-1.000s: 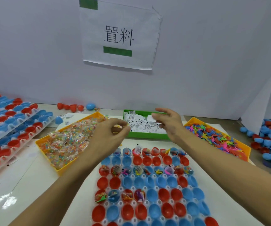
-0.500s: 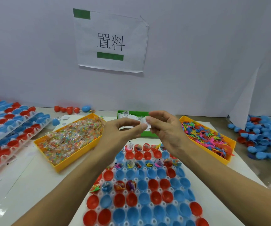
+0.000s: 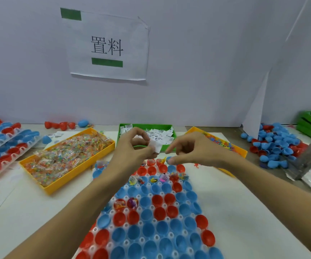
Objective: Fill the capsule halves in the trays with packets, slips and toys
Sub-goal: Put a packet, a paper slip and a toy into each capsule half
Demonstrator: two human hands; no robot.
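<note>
Below both hands, a tray [image 3: 152, 238] of red and blue capsule halves lies on the counter [image 3: 29, 212], a few far cups already holding toys. Beyond the left hand [image 3: 132, 148] sits a yellow bin of packets [image 3: 66, 157], ahead a green bin of slips [image 3: 147, 133]. That hand pinches a white slip [image 3: 155, 145]; the right hand [image 3: 190, 149], fingers loosely curled, grasps nothing.

slips bin [image 3: 166, 126] behind capsule tray [image 3: 151, 227]

packing workshop | sorted parts bins [image 3: 66, 181] | wall station sign [image 3: 108, 47]
</note>
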